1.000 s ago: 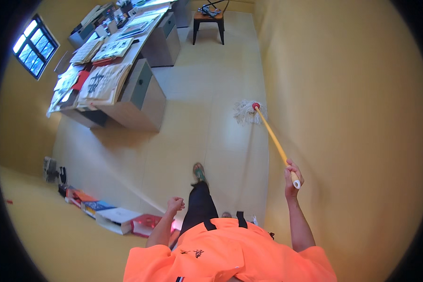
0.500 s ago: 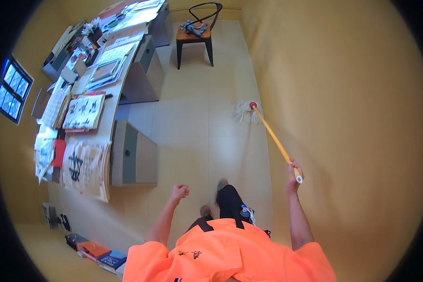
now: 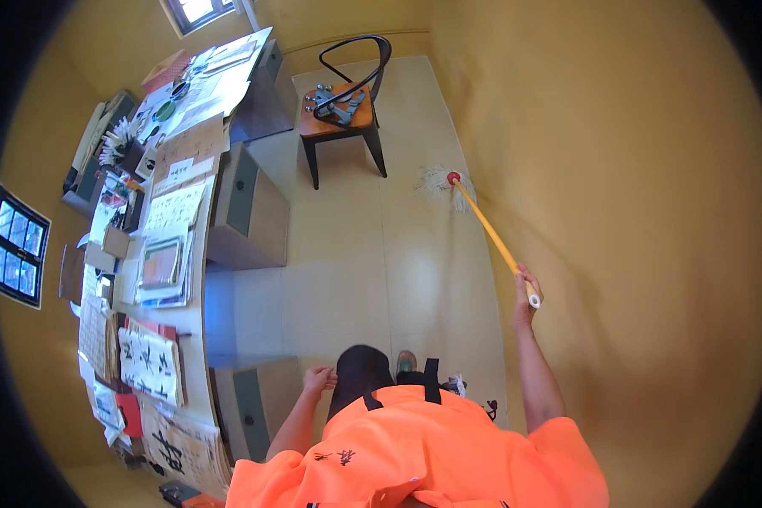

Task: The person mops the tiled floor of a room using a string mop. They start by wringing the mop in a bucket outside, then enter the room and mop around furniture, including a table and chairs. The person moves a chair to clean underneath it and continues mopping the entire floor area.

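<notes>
A string mop (image 3: 493, 233) with a yellow handle slants away from me. Wrapped round the white-tipped upper end of that handle is my right hand (image 3: 526, 296). The white mop head (image 3: 436, 184), joined by a red collar, lies on the pale tiled floor (image 3: 334, 317) close to the right wall. My left hand (image 3: 317, 380) hangs beside my dark-trousered thigh, loosely closed with nothing visible in it. Its nearest furniture is the grey drawer cabinet (image 3: 250, 406) under the table.
A long table (image 3: 196, 296) runs along the left, spread with papers, books and calligraphy sheets. Ahead stands a metal-framed chair (image 3: 339, 125) with a wooden seat, holding a grey-blue metal object (image 3: 337, 106). The yellow wall (image 3: 618, 212) borders the floor on the right.
I have stepped forward; the chair and table appear closer. The mop has travelled forward along the right wall, still in my right hand. My left hand has swung back towards my thigh.
</notes>
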A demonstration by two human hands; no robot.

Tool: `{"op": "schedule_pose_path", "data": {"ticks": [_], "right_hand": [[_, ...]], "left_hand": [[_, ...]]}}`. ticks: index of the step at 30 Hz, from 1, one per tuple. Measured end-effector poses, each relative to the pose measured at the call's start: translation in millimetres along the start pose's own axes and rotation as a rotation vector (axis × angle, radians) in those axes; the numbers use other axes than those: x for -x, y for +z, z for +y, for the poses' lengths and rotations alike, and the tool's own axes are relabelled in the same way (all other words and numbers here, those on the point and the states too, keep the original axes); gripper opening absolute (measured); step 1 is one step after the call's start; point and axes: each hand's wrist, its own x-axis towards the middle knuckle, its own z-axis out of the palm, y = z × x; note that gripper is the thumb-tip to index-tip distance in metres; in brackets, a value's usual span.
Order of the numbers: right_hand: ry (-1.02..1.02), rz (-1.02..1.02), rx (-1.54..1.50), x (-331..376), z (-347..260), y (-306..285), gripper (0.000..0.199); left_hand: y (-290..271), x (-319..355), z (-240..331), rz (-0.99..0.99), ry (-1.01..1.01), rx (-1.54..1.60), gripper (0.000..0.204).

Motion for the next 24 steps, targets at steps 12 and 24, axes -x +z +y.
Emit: {"op": "schedule_pose_path", "data": {"ticks": [12,24], "right_hand": [[0.049,0.037,-0.171,-288,36,232,0.023],[0.095,0.128,-0.233,-572,91,424,0.025]], "left_hand": [[49,-263,321,-0.018,0.116,-0.09,0.02],[124,-380,683,-0.099,0.257,0.28,0.023]]}}
